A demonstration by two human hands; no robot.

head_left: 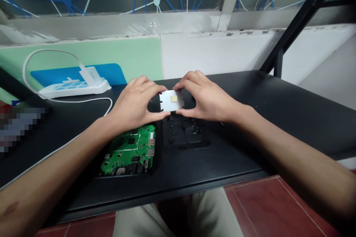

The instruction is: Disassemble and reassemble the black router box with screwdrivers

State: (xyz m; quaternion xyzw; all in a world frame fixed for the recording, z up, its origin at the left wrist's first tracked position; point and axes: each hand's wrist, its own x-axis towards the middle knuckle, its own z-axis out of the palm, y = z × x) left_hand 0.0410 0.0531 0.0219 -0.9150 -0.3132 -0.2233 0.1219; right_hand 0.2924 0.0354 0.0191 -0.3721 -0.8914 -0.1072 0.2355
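Between both hands, above the black table, is a small silver metal plate (165,103) with notched side edges and a yellowish square pad (174,99) at its middle. My left hand (136,102) pinches its left side, thumb below and fingers above. On the right side my right hand (201,98) grips it the same way. Below my left wrist lies a green circuit board (126,152) with metal ports, seated in a dark case. A black plastic cover (186,137) rests to the board's right, its upper part hidden behind the plate and hands.
A white power strip (75,88) with a plugged-in white charger (90,76) stands at the back left. Its white cable (108,105) runs across the table's left side. The black tabletop (278,118) extends right toward a slanted black frame (300,18). A wall and window stand behind.
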